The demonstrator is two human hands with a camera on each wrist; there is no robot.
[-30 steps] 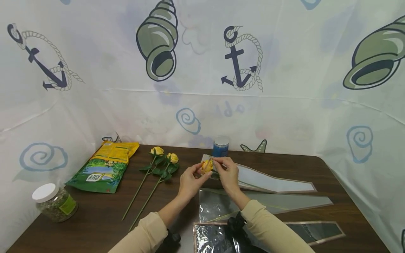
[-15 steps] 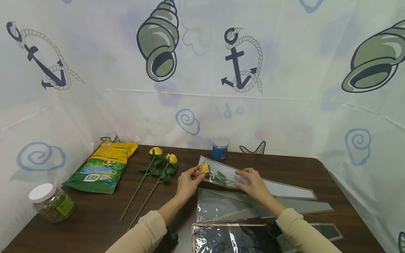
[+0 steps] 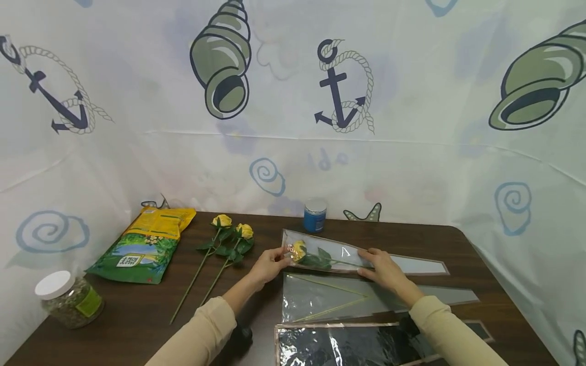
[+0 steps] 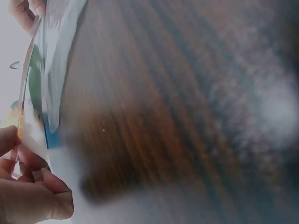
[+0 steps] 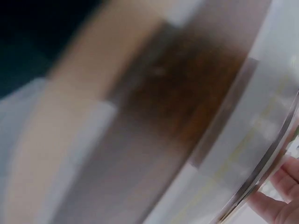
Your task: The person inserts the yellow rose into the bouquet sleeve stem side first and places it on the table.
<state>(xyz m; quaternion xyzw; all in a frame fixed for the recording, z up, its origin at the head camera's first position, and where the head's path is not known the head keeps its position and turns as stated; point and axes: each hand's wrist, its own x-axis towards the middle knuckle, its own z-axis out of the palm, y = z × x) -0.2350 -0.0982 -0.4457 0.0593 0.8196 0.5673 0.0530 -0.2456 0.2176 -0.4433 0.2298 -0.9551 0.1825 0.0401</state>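
A yellow rose with green leaves lies inside a clear-fronted flower sleeve, bloom toward the wide left end. The sleeve has a white back and a thin brownish border, and narrows to the right. At its wide end, beside the bloom, my left hand pinches the edge between thumb and fingers; the left wrist view shows this pinch up close. My right hand grips the sleeve farther along, over the stem, thumb at the near edge. In the right wrist view its fingers hold the sleeve's edge.
Two yellow roses lie left of the sleeve. Nearer me are a greyish sleeve with yellow lines and a black one. A blue jar stands behind; a green-yellow bag and a white-lidded jar sit left.
The rose, earlier held up at the bloom by both hands, now lies flat within the sleeve. My right hand has moved right along the stem; the left has shifted slightly left, onto the sleeve's edge.
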